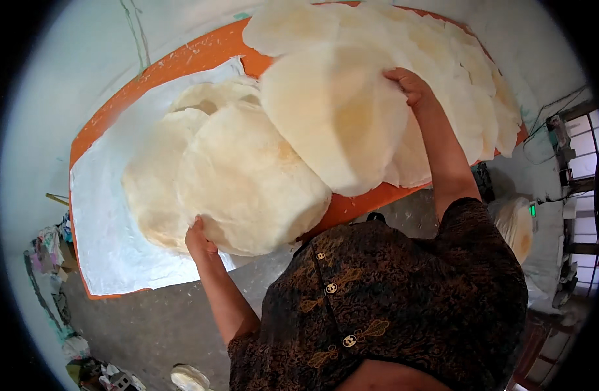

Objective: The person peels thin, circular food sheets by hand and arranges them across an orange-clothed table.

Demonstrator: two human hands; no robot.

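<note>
Large, thin, round, cream-coloured flatbreads lie in overlapping layers on a long table. My left hand (199, 240) grips the near edge of a broad, slightly wavy flatbread (247, 176), with the thumb on top; this sheet rests on the left pile (149, 189). Farther right, my right hand (410, 85) is closed on the far right edge of another flatbread (306, 117), which has a darker tan patch in its middle. That sheet lies or hangs partly over the right pile (449, 85). Fingers beneath both edges are partly hidden.
A white cloth (104, 215) covers the left part of the orange table (201, 49). Walls stand close behind it. Bundled cloths (48, 244) lie at the far left, a plastic-wrapped stack (514, 228) stands at the right, and barred windows (583, 163) line the right wall.
</note>
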